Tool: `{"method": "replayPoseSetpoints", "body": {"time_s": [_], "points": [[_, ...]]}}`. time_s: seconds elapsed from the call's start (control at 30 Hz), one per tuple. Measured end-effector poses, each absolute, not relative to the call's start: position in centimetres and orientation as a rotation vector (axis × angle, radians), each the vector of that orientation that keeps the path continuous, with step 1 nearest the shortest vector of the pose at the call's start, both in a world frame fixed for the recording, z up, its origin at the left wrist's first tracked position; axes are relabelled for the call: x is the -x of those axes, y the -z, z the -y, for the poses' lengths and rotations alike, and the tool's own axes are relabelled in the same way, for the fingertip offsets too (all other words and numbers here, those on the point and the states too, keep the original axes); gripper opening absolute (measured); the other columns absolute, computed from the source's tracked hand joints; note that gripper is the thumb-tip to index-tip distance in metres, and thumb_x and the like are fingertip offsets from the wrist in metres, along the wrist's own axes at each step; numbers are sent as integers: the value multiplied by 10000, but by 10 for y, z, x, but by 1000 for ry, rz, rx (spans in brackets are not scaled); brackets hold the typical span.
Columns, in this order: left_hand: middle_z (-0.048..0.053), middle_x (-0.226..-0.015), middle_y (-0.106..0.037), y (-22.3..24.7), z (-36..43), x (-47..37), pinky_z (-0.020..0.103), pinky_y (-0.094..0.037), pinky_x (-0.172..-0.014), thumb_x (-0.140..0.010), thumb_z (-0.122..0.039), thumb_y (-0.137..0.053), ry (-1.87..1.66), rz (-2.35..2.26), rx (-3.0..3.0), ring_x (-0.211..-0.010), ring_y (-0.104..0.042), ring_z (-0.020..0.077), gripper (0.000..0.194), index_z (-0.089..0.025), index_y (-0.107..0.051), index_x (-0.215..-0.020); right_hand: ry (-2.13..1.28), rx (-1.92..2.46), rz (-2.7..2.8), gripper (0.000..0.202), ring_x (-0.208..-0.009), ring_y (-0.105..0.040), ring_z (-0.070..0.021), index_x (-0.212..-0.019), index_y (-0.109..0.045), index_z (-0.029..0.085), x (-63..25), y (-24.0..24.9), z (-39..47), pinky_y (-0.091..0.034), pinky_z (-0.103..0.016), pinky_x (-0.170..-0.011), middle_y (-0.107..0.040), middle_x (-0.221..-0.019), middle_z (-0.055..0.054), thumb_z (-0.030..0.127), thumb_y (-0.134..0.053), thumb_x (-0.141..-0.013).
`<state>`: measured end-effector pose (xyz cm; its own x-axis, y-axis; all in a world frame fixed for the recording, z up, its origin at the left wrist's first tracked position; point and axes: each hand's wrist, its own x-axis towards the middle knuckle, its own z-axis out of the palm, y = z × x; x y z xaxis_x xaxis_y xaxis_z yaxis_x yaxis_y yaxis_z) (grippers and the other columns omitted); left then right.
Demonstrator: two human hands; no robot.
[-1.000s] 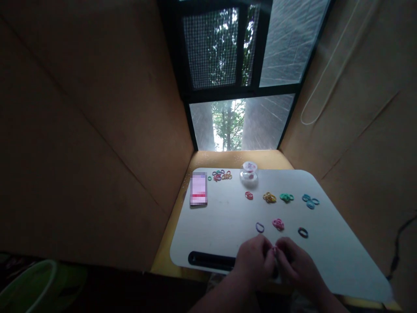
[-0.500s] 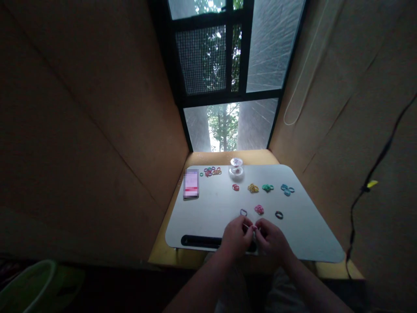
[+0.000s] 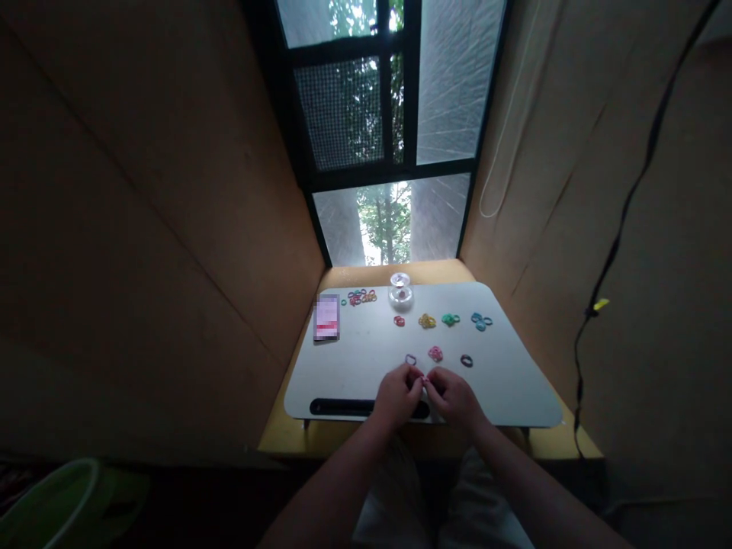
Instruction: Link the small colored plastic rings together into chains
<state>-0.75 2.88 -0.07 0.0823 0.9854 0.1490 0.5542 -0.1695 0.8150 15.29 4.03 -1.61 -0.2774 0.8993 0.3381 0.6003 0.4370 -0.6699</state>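
Observation:
Over the front of the white lap table, my left hand and my right hand meet, both closed in a pinch. A small pink elastic band shows between their fingertips, mostly hidden by the fingers. Just beyond my left hand lies a purplish hair band. Past my right hand are a pile of pink bands and a dark band. Farther back run small piles of red, yellow, green and blue bands.
A phone lies at the table's left, beside a mixed heap of bands. The clear round container stands at the back edge. A black slot runs along the front. Walls flank both sides; a dark cable hangs right.
The camera view has shifted, so the table and hands appear farther left and slightly higher. My hands stay pinched together over the front of the table.

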Motion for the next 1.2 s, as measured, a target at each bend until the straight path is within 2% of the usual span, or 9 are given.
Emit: {"method": "replayPoseSetpoints", "body": {"time_s": [0.33, 0.67, 0.87, 1.03, 1.2], "points": [[-13, -714, -642, 1, -29, 7, 234, -396, -625, -827, -257, -548, -977, -1560, -1799, -652, -566, 128, 103, -190, -624, -815, -593, 1220, 1997, 111, -613, -520, -137, -722, -552, 199, -155, 8, -36, -377, -246, -595, -575, -662, 7, 229, -504, -818], [-4, -711, -659, 3, -28, 6, 231, -397, -617, -840, -286, -549, -958, -1547, -1854, -644, -578, 127, 146, -183, -647, -806, -567, 1221, 1968, 151, -603, -504, -131, -714, -534, 197, -154, 9, -36, -353, -239, -583, -561, -652, 14, 265, -518, -849], [-2, -790, -689, -1, -26, 8, 225, -424, -646, -857, -236, -506, -957, -1421, -1850, -681, -589, 126, 187, -198, -682, -906, -570, 1241, 1932, 189, -635, -532, -141, -726, -557, 201, -153, 10, -37, -373, -246, -614, -591, -673, 3, 291, -509, -885], [-16, -708, -643, 0, -26, 7, 215, -407, -609, -854, -319, -547, -972, -1452, -1825, -625, -552, 116, 164, -190, -647, -845, -575, 1245, 1899, 150, -626, -522, -138, -716, -569, 201, -155, 12, -38, -375, -244, -607, -591, -666, 4, 241, -533, -856], [-21, -702, -630, 3, -26, 7, 209, -408, -600, -833, -331, -580, -988, -1407, -1815, -622, -547, 110, 156, -186, -630, -862, -576, 1247, 1868, 141, -616, -524, -136, -712, -577, 197, -155, 15, -38, -370, -240, -592, -599, -662, 4, 241, -561, -845]]}}
